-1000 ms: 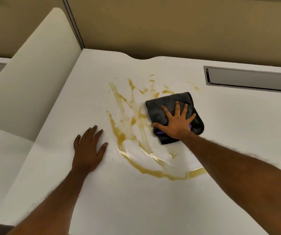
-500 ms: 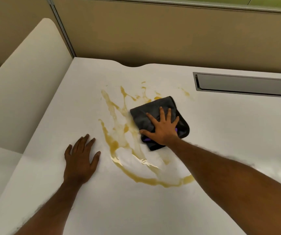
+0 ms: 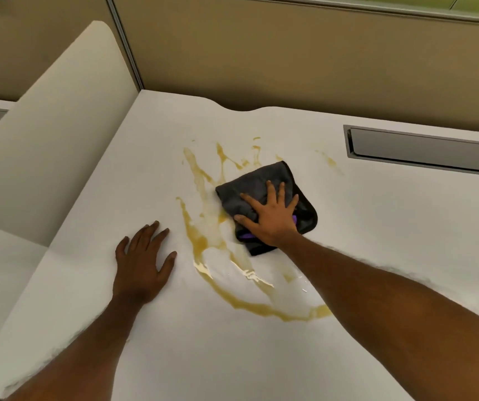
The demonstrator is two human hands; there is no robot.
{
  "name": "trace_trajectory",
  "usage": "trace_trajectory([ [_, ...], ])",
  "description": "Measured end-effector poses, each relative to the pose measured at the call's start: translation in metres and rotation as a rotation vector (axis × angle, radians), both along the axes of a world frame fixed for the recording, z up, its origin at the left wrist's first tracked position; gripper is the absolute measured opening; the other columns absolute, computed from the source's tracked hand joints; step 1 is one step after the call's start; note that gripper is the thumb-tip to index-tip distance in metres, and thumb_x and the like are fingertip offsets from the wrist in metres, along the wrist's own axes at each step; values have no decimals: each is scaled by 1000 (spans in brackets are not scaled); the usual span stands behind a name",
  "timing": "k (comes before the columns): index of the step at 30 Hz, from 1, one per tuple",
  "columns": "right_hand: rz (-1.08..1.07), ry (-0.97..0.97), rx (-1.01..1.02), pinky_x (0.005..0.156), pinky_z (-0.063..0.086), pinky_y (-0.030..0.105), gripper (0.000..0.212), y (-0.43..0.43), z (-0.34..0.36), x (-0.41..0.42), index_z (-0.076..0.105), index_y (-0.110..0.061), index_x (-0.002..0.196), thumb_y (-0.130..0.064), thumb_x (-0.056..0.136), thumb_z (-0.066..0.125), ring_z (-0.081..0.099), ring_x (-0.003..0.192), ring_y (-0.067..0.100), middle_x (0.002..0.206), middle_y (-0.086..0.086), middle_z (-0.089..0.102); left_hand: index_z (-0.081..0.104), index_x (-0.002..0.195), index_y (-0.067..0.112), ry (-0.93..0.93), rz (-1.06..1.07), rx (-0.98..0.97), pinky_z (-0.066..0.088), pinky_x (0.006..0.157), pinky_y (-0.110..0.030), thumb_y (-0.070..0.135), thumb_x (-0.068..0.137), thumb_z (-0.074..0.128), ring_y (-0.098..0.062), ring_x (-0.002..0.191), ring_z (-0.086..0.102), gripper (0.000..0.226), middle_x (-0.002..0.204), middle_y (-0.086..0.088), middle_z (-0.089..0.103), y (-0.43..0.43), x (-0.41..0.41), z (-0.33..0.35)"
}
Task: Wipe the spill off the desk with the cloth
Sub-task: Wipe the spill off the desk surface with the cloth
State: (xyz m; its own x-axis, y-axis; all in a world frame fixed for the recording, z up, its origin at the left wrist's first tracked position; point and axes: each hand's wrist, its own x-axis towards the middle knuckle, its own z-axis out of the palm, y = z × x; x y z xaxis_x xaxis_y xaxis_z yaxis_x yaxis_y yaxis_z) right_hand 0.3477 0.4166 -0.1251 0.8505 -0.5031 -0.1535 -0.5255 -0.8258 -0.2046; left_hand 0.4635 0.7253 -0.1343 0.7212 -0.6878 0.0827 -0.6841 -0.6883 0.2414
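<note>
1. Head view, task things: dark grey cloth (image 3: 261, 183) bunched on the white desk (image 3: 391, 241), covering the far right part of the yellow-brown spill (image 3: 203, 241). Thin streaks fanning out to its left, and a long curved trail nearer the person, both uncovered.
2. Head view, grips: right grip (image 3: 273, 218) released, fingers straight and spread, pressing the cloth down rather than clutching it. Left grip (image 3: 142, 261) released too, flat on bare desk just left of the spill, apart from it.
3. Step in hand, by judgement: mid-wipe, with most of the liquid yet to lift.
4. Next move, likely: drag the cloth left and back toward the near arc under steady palm pressure, keeping the forearm off the wet trail below it.
</note>
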Motion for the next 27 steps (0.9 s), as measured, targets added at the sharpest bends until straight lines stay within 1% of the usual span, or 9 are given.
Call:
trace_trajectory([
  [3, 85, -81, -35, 110, -3, 72, 65, -14, -2, -32, 26, -56, 141, -82, 82, 19, -7, 149, 33, 163, 5, 7, 44, 143, 25, -1, 10, 7, 10, 118, -55, 53, 91, 34, -18, 145, 31, 60, 156, 0, 36, -1, -1, 0],
  [5, 61, -59, -41, 109, 0, 73, 66, -33, 1, -43, 27, -54, 141, -81, 82, 19, -6, 150, 31, 163, 3, 9, 44, 143, 25, 7, 12, -1, 11, 118, -56, 54, 90, 34, -18, 145, 31, 61, 156, 1, 36, -1, -1, 0],
  [11, -123, 24, -25, 103, -9, 76, 76, -25, -1, 3, 11, -55, 146, -87, 77, 17, -13, 146, 43, 163, 8, -6, 44, 142, 27, -2, 17, -23, 12, 118, -55, 55, 90, 34, -18, 144, 32, 61, 155, 2, 37, -1, 0, -1],
  [15, 23, 15, -15, 105, -12, 73, 70, -11, -5, 5, 13, -58, 144, -85, 80, 15, -17, 147, 36, 164, -1, -5, 44, 142, 27, -12, 10, -20, 14, 118, -54, 56, 90, 35, -18, 144, 33, 61, 155, 3, 37, -1, -1, -1],
  [17, 97, -37, -23, 109, -8, 71, 66, -15, -6, -13, 19, -59, 143, -83, 81, 18, -12, 149, 30, 164, -5, 2, 44, 142, 27, -13, 13, -19, 15, 118, -55, 56, 90, 35, -18, 143, 34, 60, 155, 3, 37, 0, 2, -2],
  [19, 72, -77, -22, 111, -5, 70, 64, -24, -6, -28, 23, -57, 143, -80, 83, 21, -8, 150, 26, 164, -6, 7, 43, 143, 28, -1, 12, -6, 15, 118, -55, 56, 91, 35, -17, 144, 32, 60, 156, 3, 36, 1, 2, -3],
  [21, -40, -58, -23, 111, -5, 70, 65, -30, -4, -23, 22, -54, 145, -78, 85, 20, -8, 150, 28, 164, -4, 5, 41, 144, 28, 4, 8, 0, 14, 119, -54, 55, 92, 35, -17, 146, 29, 59, 158, 2, 32, 1, 2, -5],
  [24, -213, 16, 11, 107, -7, 74, 72, -20, 3, 15, 8, -53, 148, -82, 83, 15, -13, 148, 38, 164, 1, -6, 37, 146, 29, 18, 1, 29, 13, 119, -52, 55, 92, 32, -17, 149, 20, 60, 161, 2, 26, 1, 5, -5],
  [27, -119, 34, -6, 105, -9, 75, 74, -4, 1, 34, 8, -55, 147, -85, 80, 13, -14, 147, 41, 164, 2, -8, 34, 148, 28, 24, -14, 69, 13, 119, -53, 55, 92, 30, -20, 150, 19, 62, 162, -1, 24, 1, 7, -5],
])
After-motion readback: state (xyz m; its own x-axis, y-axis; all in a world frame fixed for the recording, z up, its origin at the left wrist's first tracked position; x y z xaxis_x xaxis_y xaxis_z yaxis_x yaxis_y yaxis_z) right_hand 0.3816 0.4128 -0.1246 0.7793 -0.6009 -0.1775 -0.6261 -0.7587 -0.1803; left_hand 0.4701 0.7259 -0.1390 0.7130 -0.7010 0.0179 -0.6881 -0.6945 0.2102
